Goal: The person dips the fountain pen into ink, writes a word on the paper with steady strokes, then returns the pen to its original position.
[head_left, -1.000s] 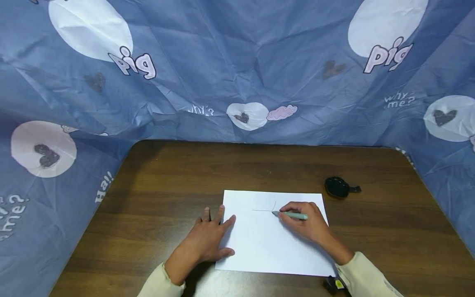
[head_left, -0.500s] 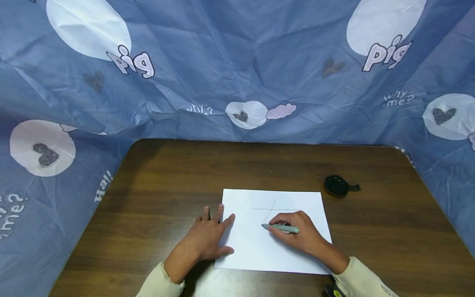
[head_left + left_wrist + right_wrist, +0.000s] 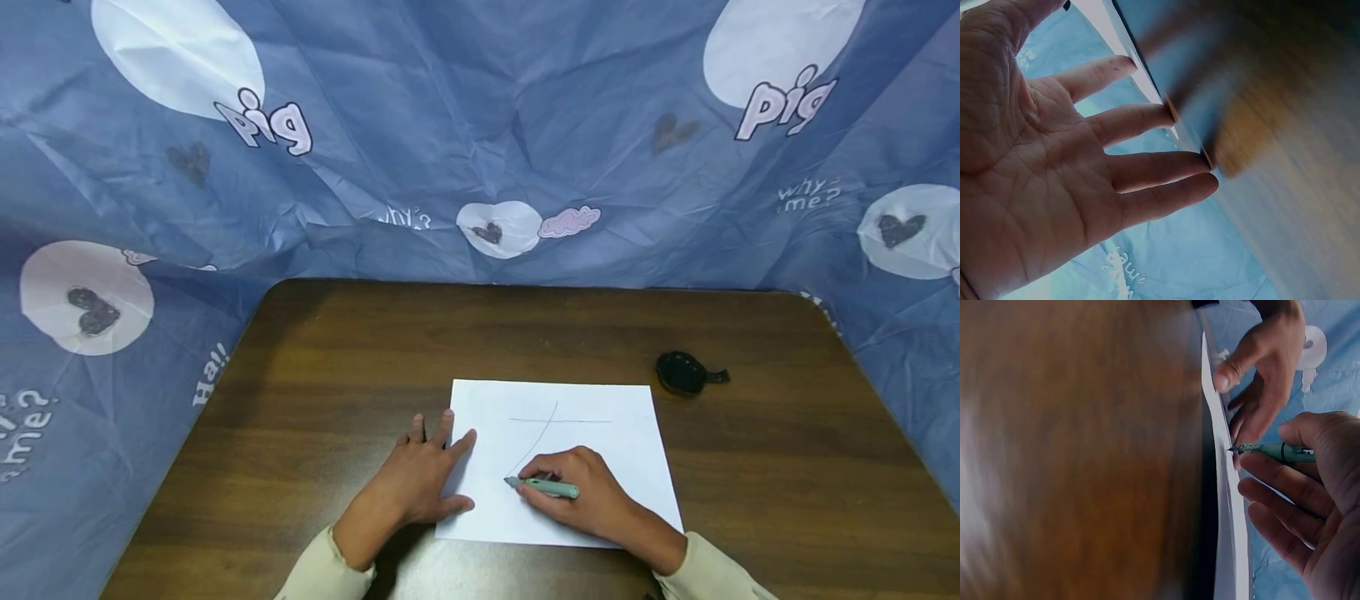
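Note:
A white sheet of paper (image 3: 480, 525) lies on the table, bearing a thin horizontal line crossed by a slanting, curved stroke. My right hand (image 3: 581, 492) pinches a green fountain pen (image 3: 557, 487) between thumb and fingers; its nib meets the paper at the stroke's lower left end. In the right wrist view the pen (image 3: 1272, 450) shows a pointed metal nib. My left hand (image 3: 416, 483) rests with spread fingers over the sheet's left edge, thumb and fingertips touching it. The left wrist view shows this hand's (image 3: 1047, 162) palm with its fingers extended and holding nothing.
A small black pan-shaped dish (image 3: 681, 373) with a short handle sits beyond the sheet's upper right corner. The brown wooden table (image 3: 360, 350) has a blue printed cloth (image 3: 420, 150) hanging behind and at its sides.
My right hand has moved down and left with the pen, and the slanting stroke has grown longer through the horizontal line. The left hand stays in place.

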Action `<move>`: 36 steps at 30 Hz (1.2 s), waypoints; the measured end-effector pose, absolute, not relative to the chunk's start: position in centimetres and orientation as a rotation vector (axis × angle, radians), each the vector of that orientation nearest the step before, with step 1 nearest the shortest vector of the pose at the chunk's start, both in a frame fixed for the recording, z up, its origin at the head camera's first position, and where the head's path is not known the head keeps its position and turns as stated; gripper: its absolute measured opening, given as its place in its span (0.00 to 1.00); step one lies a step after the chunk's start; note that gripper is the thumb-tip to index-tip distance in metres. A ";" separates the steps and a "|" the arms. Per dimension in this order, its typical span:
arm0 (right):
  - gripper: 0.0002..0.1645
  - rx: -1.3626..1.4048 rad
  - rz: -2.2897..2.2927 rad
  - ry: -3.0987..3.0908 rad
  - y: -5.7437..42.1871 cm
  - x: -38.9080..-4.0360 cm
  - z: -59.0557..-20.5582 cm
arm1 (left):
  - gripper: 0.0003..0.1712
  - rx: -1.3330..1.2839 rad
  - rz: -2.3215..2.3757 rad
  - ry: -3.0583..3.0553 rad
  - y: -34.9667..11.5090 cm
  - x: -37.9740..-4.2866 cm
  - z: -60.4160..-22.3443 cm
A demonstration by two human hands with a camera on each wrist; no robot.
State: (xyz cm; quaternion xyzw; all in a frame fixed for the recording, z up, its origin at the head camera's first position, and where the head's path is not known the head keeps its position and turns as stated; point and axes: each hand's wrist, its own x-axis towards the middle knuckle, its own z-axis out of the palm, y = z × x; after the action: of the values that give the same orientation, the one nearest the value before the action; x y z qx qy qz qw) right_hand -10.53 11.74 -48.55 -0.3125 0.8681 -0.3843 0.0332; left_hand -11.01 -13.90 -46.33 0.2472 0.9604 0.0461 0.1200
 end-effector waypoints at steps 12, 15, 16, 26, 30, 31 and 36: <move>0.09 -1.000 -1.116 2.663 10.9 -9.5 -48.8 | 0.49 0.679 0.152 2.774 -13.7 -11.1 -46.1; 0.09 -1.019 -1.124 2.665 10.9 -9.5 -48.8 | 0.49 0.683 0.150 2.778 -13.7 -11.1 -46.2; 0.09 -1.021 -1.140 2.665 10.9 -9.6 -48.8 | 0.49 0.686 0.150 2.780 -13.7 -11.1 -46.2; 0.07 -0.671 -1.451 2.929 12.9 -12.4 -49.2 | 0.49 0.679 0.164 2.783 -14.0 -10.9 -46.2; 0.07 -0.518 -1.513 2.961 14.0 -12.9 -49.9 | 0.49 0.700 0.168 2.779 -13.8 -10.9 -46.1; 0.06 -0.491 -1.514 2.966 14.2 -12.9 -50.0 | 0.49 0.701 0.167 2.777 -13.8 -10.9 -46.1; 0.05 -0.429 -1.521 2.994 14.7 -12.9 -50.2 | 0.49 0.701 0.153 2.782 -13.6 -11.0 -46.1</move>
State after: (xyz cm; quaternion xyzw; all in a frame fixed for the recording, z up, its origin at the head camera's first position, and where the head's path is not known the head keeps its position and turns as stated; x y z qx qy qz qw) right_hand -12.95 14.73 -50.18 -0.1257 0.8778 -0.4459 -0.1216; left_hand -10.99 -13.55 -46.11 0.2417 0.9596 0.0529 0.1340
